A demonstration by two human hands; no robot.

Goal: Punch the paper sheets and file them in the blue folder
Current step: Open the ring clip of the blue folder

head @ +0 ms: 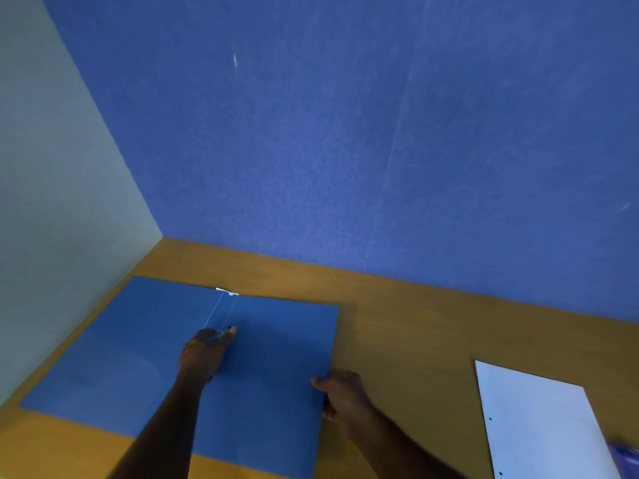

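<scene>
Beside the blue folder (138, 357) (opened flat) lie punched paper sheets (543, 426).

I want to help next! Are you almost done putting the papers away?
Partly. Done: the paper on the right already has punched holes. Now: the folder lies open on the desk; the left hand pinches the fastener at its fold, the right hand grips its right edge. Left: putting the paper inside.

Count: one blue folder (145, 344) open flat on one table (397, 326), one white paper sheet (543, 423) with two punched holes (490, 419) visible along its edge, two hands in view, left hand (204, 354) and right hand (342, 399).
</scene>
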